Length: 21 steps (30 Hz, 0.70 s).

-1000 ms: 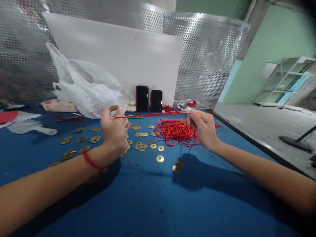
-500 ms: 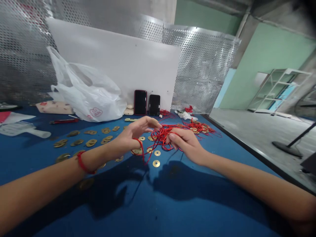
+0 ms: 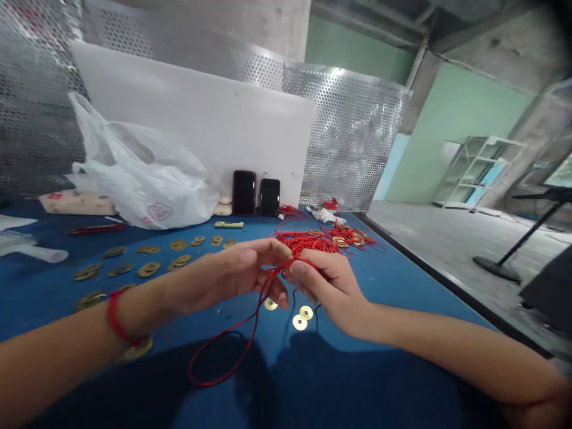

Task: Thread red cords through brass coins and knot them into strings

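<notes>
My right hand [image 3: 337, 289] is closed, its thumb and forefinger pinching a red cord [image 3: 257, 313]. Fingertips of my left hand [image 3: 243, 271] meet the right hand's at the same cord, where its strands cross. Its fingers are curved around the strands, and the exact grip is partly hidden. Below the left hand, a long loop of the cord hangs over the blue table [image 3: 348, 381]. Under the hands lie a few brass coins [image 3: 300, 322] with square holes. A tangled heap of red cords [image 3: 304, 241] sits just behind the hands.
Small piles of brass coins [image 3: 149, 269] spread across the left of the table. Behind them stand a white plastic bag [image 3: 152, 190] and two dark phones [image 3: 244, 193] against a white board [image 3: 192, 119]. More cords with coins [image 3: 353, 235] lie at the back right.
My left hand has moved to the right hand, and their fingertips now meet at the cord. The cord's loop, earlier around the left thumb, now hangs lower and wider. The view has shifted slightly.
</notes>
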Tool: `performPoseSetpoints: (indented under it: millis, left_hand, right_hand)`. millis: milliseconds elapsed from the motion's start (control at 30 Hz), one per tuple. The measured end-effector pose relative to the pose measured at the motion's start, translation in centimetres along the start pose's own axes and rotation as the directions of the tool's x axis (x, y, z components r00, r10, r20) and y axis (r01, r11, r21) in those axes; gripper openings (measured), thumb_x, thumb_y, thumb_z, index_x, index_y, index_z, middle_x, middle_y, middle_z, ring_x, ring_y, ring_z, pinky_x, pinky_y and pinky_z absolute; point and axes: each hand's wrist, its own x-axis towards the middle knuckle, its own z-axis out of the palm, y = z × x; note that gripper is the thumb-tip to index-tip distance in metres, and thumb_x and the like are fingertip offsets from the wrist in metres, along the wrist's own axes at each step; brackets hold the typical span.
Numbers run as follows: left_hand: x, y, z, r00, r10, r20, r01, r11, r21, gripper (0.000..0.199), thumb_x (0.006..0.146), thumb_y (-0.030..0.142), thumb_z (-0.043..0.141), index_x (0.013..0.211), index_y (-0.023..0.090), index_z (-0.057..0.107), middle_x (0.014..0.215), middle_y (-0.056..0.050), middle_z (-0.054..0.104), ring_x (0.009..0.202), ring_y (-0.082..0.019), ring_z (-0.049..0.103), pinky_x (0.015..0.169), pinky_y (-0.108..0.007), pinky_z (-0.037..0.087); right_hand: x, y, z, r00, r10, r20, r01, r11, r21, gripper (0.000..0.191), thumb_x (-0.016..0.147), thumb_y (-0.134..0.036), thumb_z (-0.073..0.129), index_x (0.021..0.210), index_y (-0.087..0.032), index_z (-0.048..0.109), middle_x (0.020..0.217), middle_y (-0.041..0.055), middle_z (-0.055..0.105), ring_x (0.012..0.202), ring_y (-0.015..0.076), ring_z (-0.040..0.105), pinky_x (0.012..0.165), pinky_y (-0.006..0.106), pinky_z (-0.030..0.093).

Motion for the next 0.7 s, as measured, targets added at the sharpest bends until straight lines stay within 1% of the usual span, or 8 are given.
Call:
performPoseSetpoints:
  millis: [67,100,167,267,367,500,633,700]
  left_hand:
    - [0.1,-0.6,1.3,0.991,0.037,-0.128,-0.024,0.995,0.096,0.017,0.077,0.028,0.072,0.091,0.019,0.067,0.081,-0.004,0.065,0.068,-0.017,0.065,0.067,-0.027,0.05]
    - [0.1,-0.9,1.9,0.984,0.057,-0.168,-0.036,0.991,0.129,0.011,0.077,0.024,0.073,0.084,0.018,0.066,0.076,-0.002,0.064,0.064,-0.014,0.063,0.063,-0.024,0.049]
    - [0.2,-1.2,2.8,0.97,0.094,-0.222,-0.062,0.987,0.149,0.008,0.079,0.021,0.073,0.079,0.018,0.066,0.07,-0.001,0.064,0.059,-0.01,0.061,0.058,-0.02,0.047]
    - [0.1,-1.4,3.3,0.958,0.141,-0.252,-0.108,0.984,0.141,0.011,0.082,0.026,0.072,0.076,0.017,0.068,0.065,-0.001,0.065,0.056,-0.01,0.06,0.054,-0.019,0.047]
    - [0.0,-1.4,3.1,0.949,0.159,-0.272,-0.123,0.982,0.145,0.016,0.083,0.028,0.071,0.072,0.016,0.069,0.064,-0.002,0.064,0.056,-0.01,0.059,0.053,-0.019,0.047]
    - [0.0,-1.6,2.8,0.942,0.132,-0.309,-0.095,0.987,0.133,0.015,0.082,0.028,0.072,0.072,0.016,0.069,0.064,-0.002,0.064,0.056,-0.009,0.057,0.052,-0.018,0.046]
    - [0.3,-1.8,2.6,0.93,0.091,-0.356,-0.066,0.994,0.084,0.017,0.08,0.029,0.073,0.07,0.016,0.068,0.062,-0.003,0.063,0.053,-0.01,0.056,0.051,-0.019,0.045]
    - [0.5,-1.9,2.5,0.923,0.061,-0.379,-0.045,0.998,0.051,0.019,0.079,0.03,0.074,0.069,0.016,0.069,0.059,-0.003,0.061,0.05,-0.008,0.053,0.046,-0.017,0.041]
  right_hand:
    - [-0.3,-0.3,0.0,0.999,-0.021,0.044,0.02,0.999,0.037,0.039,0.095,-0.042,0.046,0.068,-0.015,0.052,0.056,-0.0033,0.048,0.05,0.0026,0.035,0.051,0.017,0.028]
    - [-0.4,-0.4,0.1,0.998,-0.025,0.051,0.022,0.998,0.053,0.039,0.095,-0.042,0.046,0.067,-0.015,0.052,0.057,-0.003,0.05,0.05,0.0025,0.036,0.051,0.017,0.029]
    - [-0.6,-0.9,0.1,0.999,-0.009,0.033,0.006,0.996,0.085,0.039,0.095,-0.041,0.046,0.065,-0.016,0.05,0.055,-0.0034,0.048,0.05,0.0027,0.036,0.052,0.018,0.03]
    - [-0.6,-1.3,0.2,0.999,0.046,0.011,-0.047,0.99,0.132,0.04,0.093,-0.043,0.048,0.063,-0.016,0.049,0.051,-0.0046,0.039,0.05,0.0034,0.033,0.051,0.018,0.029]
    - [-0.4,-1.3,0.2,0.996,0.09,-0.029,-0.082,0.971,0.224,0.043,0.091,-0.043,0.051,0.059,-0.016,0.043,0.052,-0.0049,0.036,0.05,0.003,0.03,0.05,0.019,0.027]
    - [0.0,-0.9,0.1,0.979,0.153,-0.132,-0.087,0.911,0.404,0.047,0.09,-0.044,0.054,0.057,-0.017,0.036,0.05,-0.0061,0.029,0.048,0.0028,0.024,0.047,0.02,0.022]
    - [0.4,-0.9,-0.2,0.952,0.224,-0.208,-0.09,0.854,0.512,0.046,0.089,-0.043,0.055,0.057,-0.018,0.034,0.046,-0.0071,0.026,0.044,0.0033,0.021,0.045,0.022,0.02]
    - [0.6,-0.9,-0.4,0.935,0.263,-0.238,-0.092,0.828,0.553,0.045,0.088,-0.042,0.055,0.058,-0.018,0.032,0.045,-0.0078,0.024,0.042,0.0033,0.019,0.043,0.022,0.017]
